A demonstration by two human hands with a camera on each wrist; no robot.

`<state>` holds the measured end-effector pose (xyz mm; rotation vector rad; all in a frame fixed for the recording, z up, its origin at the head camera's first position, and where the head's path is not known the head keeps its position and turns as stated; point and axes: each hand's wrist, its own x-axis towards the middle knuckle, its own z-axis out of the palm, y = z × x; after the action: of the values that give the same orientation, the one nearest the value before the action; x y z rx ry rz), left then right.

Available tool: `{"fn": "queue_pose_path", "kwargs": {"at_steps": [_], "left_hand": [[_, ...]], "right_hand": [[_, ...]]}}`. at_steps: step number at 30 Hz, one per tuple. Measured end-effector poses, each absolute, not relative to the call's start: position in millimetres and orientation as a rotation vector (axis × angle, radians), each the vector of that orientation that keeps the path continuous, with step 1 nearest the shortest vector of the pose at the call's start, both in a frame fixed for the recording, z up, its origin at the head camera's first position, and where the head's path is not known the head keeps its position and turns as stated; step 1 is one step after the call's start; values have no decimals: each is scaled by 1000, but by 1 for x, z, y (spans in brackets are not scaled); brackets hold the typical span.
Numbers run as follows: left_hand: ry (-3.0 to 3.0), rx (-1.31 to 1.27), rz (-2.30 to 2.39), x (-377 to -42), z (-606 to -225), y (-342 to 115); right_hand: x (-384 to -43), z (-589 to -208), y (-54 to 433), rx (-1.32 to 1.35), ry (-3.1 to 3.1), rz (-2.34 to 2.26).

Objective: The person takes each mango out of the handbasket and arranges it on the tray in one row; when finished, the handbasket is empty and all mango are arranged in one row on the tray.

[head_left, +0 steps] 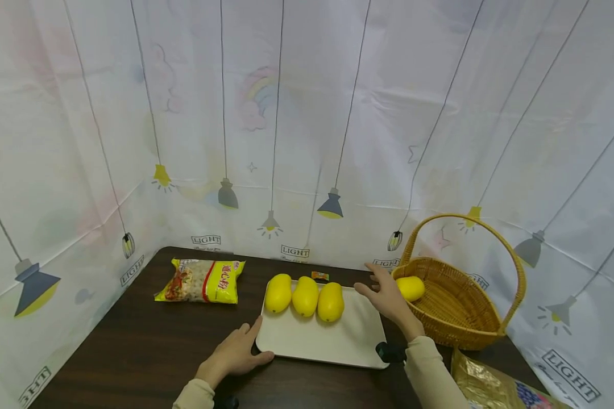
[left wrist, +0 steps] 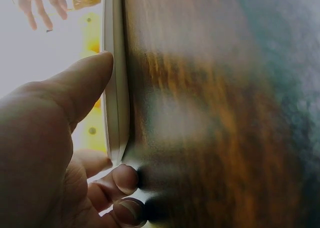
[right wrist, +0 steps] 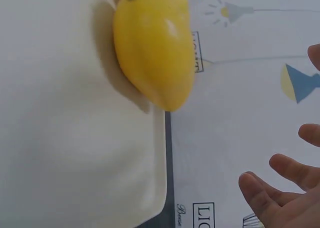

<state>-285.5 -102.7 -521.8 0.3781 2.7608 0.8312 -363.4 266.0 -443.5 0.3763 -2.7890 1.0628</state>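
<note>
Three yellow mangoes stand in a row at the back left of a white tray. My left hand is at the tray's near left corner, thumb along the near rim and fingers beside the left edge. In the left wrist view the thumb lies against the tray's rim. My right hand, fingers spread and holding nothing, hovers between the tray's back right corner and a wicker basket. Another mango sits inside the basket, partly hidden by that hand.
A yellow food packet lies at the back left of the dark table. Behind the tray is a small orange wrapped piece. A gold bag lies front right, below the basket. A printed curtain hangs behind.
</note>
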Motion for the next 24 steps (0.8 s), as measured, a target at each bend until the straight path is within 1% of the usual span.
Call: {"fn": "queue_pose_path", "kwargs": {"at_steps": [12,24], "left_hand": [[2757,362,855,-282,-522,-104],[2747,372,863,-284,-523,-103]], "right_hand": [[-365,-446,302,287,-2734,1097],[-367,-445,343,197,-2745,915]]}}
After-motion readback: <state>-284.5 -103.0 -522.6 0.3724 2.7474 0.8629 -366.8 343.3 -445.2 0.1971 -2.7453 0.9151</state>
